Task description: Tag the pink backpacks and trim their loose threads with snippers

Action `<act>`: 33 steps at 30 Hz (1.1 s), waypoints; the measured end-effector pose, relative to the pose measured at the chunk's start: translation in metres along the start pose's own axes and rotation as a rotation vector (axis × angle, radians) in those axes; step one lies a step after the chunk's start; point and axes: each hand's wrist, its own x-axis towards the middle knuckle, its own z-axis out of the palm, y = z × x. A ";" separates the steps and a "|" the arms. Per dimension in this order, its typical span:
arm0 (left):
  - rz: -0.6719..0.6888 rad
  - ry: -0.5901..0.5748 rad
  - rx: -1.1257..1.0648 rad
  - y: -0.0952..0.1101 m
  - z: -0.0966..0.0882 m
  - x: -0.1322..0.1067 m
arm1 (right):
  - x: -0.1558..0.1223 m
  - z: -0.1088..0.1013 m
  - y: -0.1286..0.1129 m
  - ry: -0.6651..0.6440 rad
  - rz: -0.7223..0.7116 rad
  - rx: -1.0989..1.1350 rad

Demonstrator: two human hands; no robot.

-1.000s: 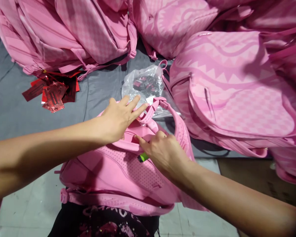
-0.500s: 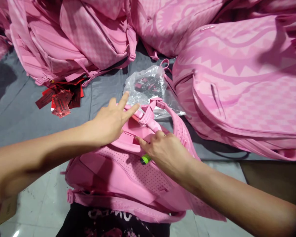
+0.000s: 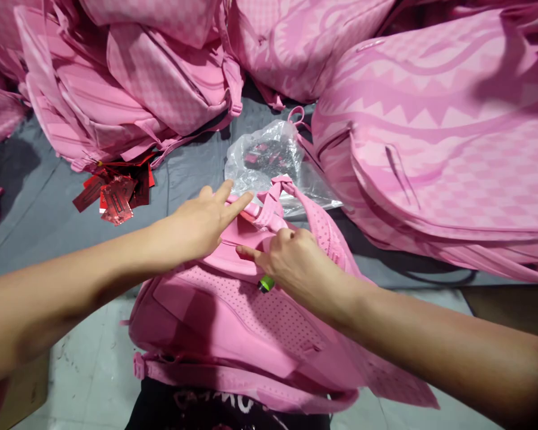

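A pink backpack (image 3: 233, 322) rests against my lap with its perforated back panel up and its top handle (image 3: 269, 206) pointing away. My left hand (image 3: 201, 224) lies flat on the bag's top, fingers stretched toward the handle. My right hand (image 3: 291, 263) is curled at the top seam with the forefinger pointing left, and a small green object (image 3: 265, 283) sticks out from under its palm.
Piles of pink backpacks (image 3: 430, 137) lie on a grey cloth (image 3: 36, 197) at the back, left and right. A clear plastic bag (image 3: 264, 158) holding small dark parts sits just beyond the handle. Red tags (image 3: 114, 191) lie at the left. Pale floor tiles show below.
The camera view shifted slightly, so the bag and hands sit lower right in frame. My left fingers closed together a little on the bag's top. My right hand stayed at the seam.
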 end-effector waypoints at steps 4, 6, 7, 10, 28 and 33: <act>-0.032 0.008 -0.009 0.000 0.000 -0.002 | -0.004 0.008 0.001 0.038 0.024 0.027; -0.036 0.014 -0.006 0.001 0.001 -0.002 | 0.002 0.008 0.002 0.081 0.030 0.070; -0.032 0.015 -0.003 0.001 0.001 -0.002 | 0.006 0.007 0.003 0.107 0.036 0.086; -0.029 0.010 -0.002 0.000 0.001 -0.002 | 0.017 0.003 0.002 0.170 0.060 0.122; -0.052 0.122 -0.107 0.006 0.012 0.001 | -0.002 0.009 0.021 0.390 0.052 0.256; -0.063 0.115 -0.167 0.007 0.011 0.000 | -0.031 0.013 0.019 0.792 0.484 0.672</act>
